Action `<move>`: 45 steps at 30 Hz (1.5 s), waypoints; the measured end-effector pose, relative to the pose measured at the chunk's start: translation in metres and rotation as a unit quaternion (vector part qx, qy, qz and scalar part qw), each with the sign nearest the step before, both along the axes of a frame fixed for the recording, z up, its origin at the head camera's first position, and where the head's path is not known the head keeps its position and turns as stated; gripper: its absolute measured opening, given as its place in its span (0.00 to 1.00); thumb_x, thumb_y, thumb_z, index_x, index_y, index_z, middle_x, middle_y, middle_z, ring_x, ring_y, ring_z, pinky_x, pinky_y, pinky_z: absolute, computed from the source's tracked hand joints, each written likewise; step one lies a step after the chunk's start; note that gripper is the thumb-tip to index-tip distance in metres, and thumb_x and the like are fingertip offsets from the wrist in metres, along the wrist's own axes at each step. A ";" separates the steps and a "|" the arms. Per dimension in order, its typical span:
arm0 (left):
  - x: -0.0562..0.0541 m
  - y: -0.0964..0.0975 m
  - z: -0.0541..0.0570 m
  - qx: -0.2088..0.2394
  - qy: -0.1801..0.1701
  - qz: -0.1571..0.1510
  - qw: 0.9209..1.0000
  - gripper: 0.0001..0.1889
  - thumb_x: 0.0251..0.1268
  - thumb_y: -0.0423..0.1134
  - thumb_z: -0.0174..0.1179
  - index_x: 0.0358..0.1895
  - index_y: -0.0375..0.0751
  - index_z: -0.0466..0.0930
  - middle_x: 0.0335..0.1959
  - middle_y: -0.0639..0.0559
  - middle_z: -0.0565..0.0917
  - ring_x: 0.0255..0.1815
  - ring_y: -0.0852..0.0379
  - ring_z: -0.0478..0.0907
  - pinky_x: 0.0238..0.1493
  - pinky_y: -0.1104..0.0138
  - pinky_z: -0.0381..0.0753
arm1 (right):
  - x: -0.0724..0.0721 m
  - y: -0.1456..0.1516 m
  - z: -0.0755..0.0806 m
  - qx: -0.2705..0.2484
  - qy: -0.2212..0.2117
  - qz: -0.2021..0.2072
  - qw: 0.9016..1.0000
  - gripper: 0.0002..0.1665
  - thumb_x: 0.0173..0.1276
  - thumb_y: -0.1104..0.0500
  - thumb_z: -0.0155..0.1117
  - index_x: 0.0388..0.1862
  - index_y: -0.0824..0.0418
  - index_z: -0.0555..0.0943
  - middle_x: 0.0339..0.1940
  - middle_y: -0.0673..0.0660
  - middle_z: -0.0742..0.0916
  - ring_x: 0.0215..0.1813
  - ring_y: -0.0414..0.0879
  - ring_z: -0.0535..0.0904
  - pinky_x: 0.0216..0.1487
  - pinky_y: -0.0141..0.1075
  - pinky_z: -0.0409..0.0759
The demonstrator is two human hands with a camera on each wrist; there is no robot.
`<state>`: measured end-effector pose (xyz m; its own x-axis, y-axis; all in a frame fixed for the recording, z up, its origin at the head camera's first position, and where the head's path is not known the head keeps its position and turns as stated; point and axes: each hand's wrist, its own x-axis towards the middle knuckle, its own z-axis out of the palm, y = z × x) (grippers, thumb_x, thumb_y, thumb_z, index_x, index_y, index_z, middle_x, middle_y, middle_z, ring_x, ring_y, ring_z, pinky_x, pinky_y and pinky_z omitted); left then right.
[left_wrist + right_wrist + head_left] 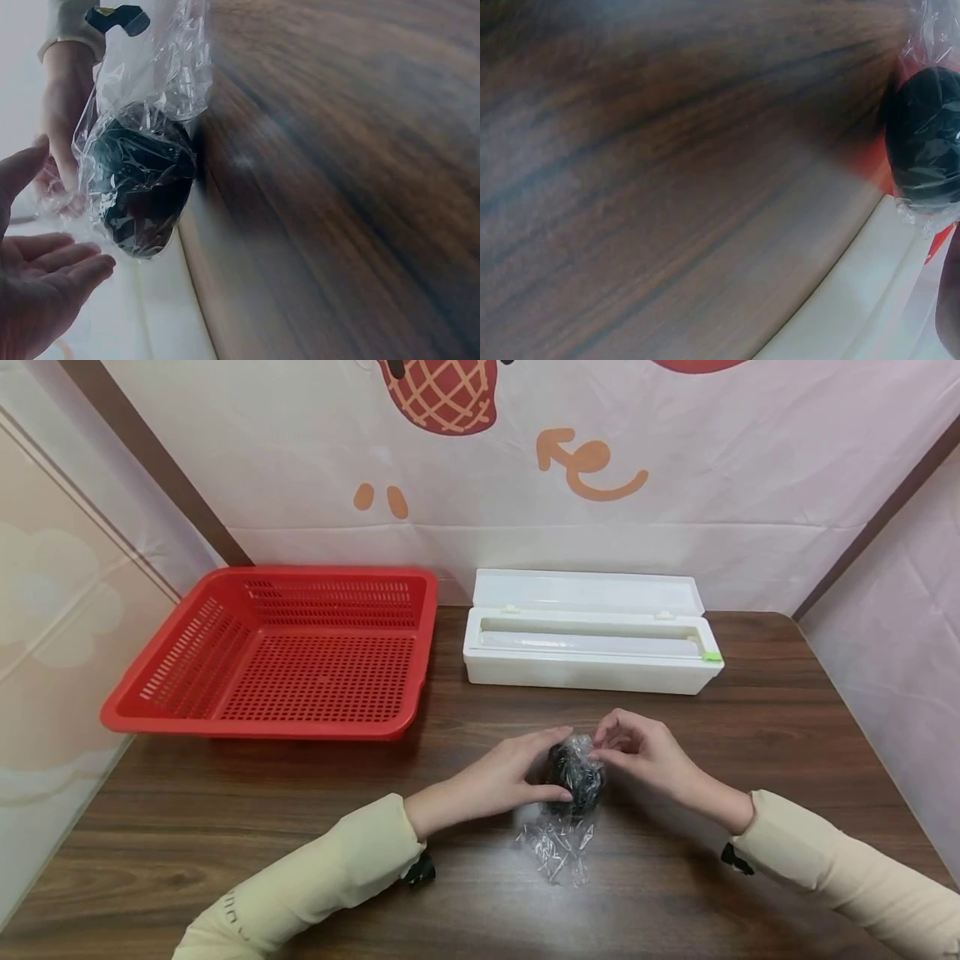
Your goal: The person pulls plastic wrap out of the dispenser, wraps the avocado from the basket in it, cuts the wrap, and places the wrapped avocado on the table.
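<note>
A dark, rounded object (575, 781) wrapped in clear cling film sits on the table; its kind cannot be told through the wrap. Loose crumpled cling film (557, 847) spreads from its near side. Around the left of the bundle lies my left hand (510, 772), fingers extended along the far side and thumb along the near side. From the right, my right hand (648, 756) pinches a bit of film at the top of the bundle between thumb and forefinger. The left wrist view shows the wrapped object (146, 180) close to the left fingers (64, 262).
Behind the hands stands a white cling film box (592, 672) with its lid raised, a roll (592, 644) inside and a green slider (712, 657) at its right end. A red plastic basket (258, 727) is at the back left. Printed fabric hangs behind the wooden table (750, 693).
</note>
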<state>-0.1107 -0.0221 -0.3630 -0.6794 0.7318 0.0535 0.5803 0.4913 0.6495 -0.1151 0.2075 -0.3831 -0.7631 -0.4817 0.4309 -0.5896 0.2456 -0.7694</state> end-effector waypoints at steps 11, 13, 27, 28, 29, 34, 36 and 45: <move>0.006 -0.008 -0.003 -0.019 0.020 -0.056 0.998 0.38 0.56 0.50 0.61 0.69 0.43 0.57 0.69 0.41 0.56 0.69 0.49 0.53 0.65 0.55 0.58 | 0.007 0.001 0.001 0.100 0.103 -0.037 0.989 0.12 0.47 0.73 0.69 0.31 0.63 0.85 0.33 0.53 0.86 0.36 0.45 0.82 0.41 0.22 0.75; 0.006 -0.009 -0.004 -0.030 0.022 -0.057 0.998 0.37 0.56 0.50 0.61 0.68 0.43 0.58 0.70 0.43 0.54 0.70 0.48 0.52 0.65 0.54 0.57 | 0.009 0.002 0.001 0.117 0.103 -0.034 0.987 0.13 0.48 0.73 0.68 0.34 0.63 0.85 0.36 0.54 0.86 0.39 0.47 0.82 0.45 0.23 0.75; 0.006 -0.015 -0.010 -0.059 0.052 -0.069 0.995 0.37 0.59 0.52 0.58 0.69 0.42 0.56 0.71 0.46 0.52 0.70 0.50 0.51 0.65 0.54 0.58 | 0.014 0.006 -0.002 0.147 0.079 0.022 0.986 0.21 0.60 0.65 0.63 0.54 0.59 0.79 0.50 0.56 0.82 0.49 0.45 0.80 0.50 0.26 0.74; 0.006 -0.015 -0.010 -0.061 0.052 -0.070 0.994 0.37 0.59 0.52 0.58 0.69 0.42 0.56 0.71 0.46 0.52 0.70 0.50 0.51 0.65 0.55 0.57 | 0.013 0.006 -0.002 0.144 0.079 0.028 0.986 0.20 0.60 0.65 0.63 0.53 0.58 0.79 0.51 0.57 0.82 0.51 0.46 0.78 0.51 0.26 0.73; 0.006 -0.015 -0.010 -0.062 0.053 -0.072 0.994 0.36 0.59 0.52 0.58 0.69 0.42 0.57 0.71 0.46 0.52 0.70 0.50 0.51 0.65 0.56 0.58 | 0.013 0.005 -0.002 0.140 0.080 0.034 0.986 0.19 0.60 0.65 0.63 0.52 0.58 0.80 0.51 0.58 0.82 0.52 0.48 0.78 0.50 0.25 0.73; 0.006 -0.015 -0.012 -0.067 0.055 -0.073 0.994 0.36 0.60 0.51 0.57 0.68 0.41 0.57 0.71 0.47 0.52 0.70 0.52 0.51 0.65 0.58 0.58 | 0.013 0.004 -0.004 0.126 0.099 0.049 0.986 0.17 0.56 0.68 0.65 0.46 0.60 0.83 0.50 0.62 0.82 0.50 0.51 0.79 0.43 0.22 0.75; 0.006 -0.015 -0.013 -0.066 0.056 -0.073 0.994 0.36 0.60 0.51 0.57 0.68 0.41 0.57 0.71 0.47 0.53 0.70 0.52 0.52 0.65 0.59 0.58 | 0.012 0.004 -0.005 0.124 0.110 0.051 0.985 0.17 0.55 0.68 0.65 0.45 0.61 0.83 0.50 0.63 0.82 0.49 0.52 0.79 0.44 0.23 0.75; -0.003 -0.015 -0.010 -0.027 0.078 -0.064 0.995 0.19 0.69 0.40 0.48 0.60 0.38 0.70 0.64 0.45 0.66 0.64 0.53 0.65 0.64 0.64 0.61 | 0.008 0.001 -0.005 0.121 0.096 0.047 0.987 0.15 0.54 0.65 0.68 0.43 0.57 0.84 0.48 0.55 0.83 0.50 0.46 0.79 0.51 0.25 0.72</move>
